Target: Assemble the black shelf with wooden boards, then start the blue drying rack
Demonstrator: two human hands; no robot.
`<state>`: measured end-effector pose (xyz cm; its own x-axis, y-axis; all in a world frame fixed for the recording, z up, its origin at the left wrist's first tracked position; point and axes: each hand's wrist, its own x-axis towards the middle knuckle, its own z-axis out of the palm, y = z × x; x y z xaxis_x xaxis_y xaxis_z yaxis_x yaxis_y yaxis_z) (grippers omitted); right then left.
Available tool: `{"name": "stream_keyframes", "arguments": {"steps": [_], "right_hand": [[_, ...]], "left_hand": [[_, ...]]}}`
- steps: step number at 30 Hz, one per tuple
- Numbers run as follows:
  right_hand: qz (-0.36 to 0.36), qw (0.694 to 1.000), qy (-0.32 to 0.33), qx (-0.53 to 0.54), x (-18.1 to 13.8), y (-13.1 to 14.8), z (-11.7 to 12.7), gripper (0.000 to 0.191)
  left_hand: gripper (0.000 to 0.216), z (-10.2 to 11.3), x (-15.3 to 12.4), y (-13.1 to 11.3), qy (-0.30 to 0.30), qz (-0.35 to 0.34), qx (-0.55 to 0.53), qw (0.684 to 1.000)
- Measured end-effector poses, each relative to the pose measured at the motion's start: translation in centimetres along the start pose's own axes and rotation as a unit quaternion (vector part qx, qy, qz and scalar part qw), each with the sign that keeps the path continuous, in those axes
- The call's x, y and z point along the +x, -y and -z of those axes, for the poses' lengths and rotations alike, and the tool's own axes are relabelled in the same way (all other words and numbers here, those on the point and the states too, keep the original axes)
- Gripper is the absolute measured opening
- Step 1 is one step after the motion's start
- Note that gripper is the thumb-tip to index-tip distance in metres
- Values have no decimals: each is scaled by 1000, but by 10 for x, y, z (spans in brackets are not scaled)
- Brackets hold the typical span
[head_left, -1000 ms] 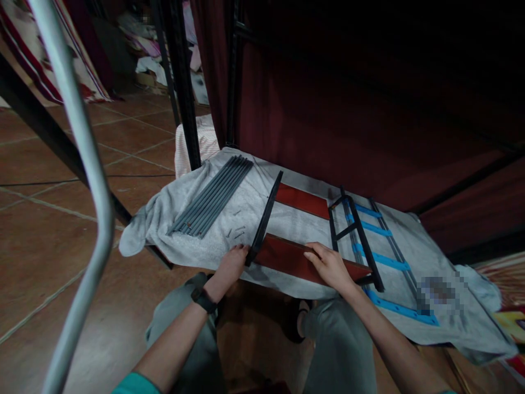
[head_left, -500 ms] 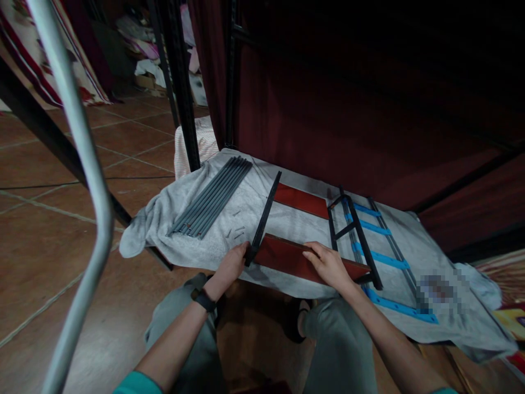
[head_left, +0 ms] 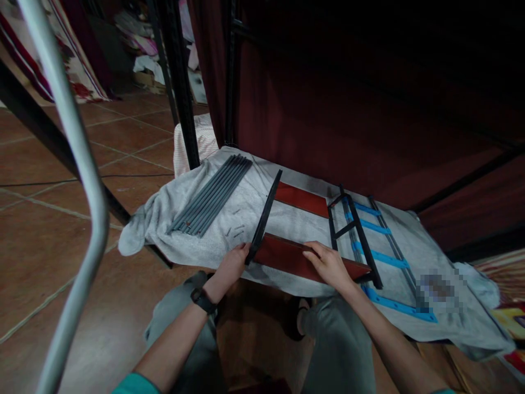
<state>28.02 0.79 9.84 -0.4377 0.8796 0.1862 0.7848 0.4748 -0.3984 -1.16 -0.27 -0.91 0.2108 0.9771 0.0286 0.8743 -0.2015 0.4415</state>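
Observation:
A grey cloth (head_left: 176, 208) covers a low surface in front of me. On it lies a partly built rack: two dark red boards, the near board (head_left: 283, 256) and the far board (head_left: 301, 200), joined to a black side bar (head_left: 264, 216) on the left and a black frame (head_left: 355, 235) on the right. My left hand (head_left: 230, 267), with a dark wristband, is closed on the near end of the black side bar. My right hand (head_left: 328, 264) is curled over the near red board, gripping its top edge.
A bundle of grey rods (head_left: 211, 194) lies on the cloth at left, with several small screws (head_left: 234, 230) beside it. Blue-taped strips (head_left: 381, 257) lie under the black frame. A silver tube (head_left: 77, 164) crosses the left foreground. Dark maroon fabric (head_left: 348, 109) hangs behind. The floor is brown tile.
Almost nothing differs; both hands keep their hold on the rack, and the view has shifted very slightly.

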Motion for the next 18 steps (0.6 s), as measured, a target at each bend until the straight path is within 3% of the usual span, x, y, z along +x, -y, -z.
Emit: {"name": "stream_keyframes", "arguments": {"steps": [8, 18], "right_hand": [[4, 1000, -9, 0, -3, -1, -2, 29], [2, 1000, -11, -13, -5, 1, -3, 30]], "left_hand": [[42, 13, -3, -8, 9, -31, 97, 995], [54, 5, -5, 1, 0, -47, 86, 995]]}}
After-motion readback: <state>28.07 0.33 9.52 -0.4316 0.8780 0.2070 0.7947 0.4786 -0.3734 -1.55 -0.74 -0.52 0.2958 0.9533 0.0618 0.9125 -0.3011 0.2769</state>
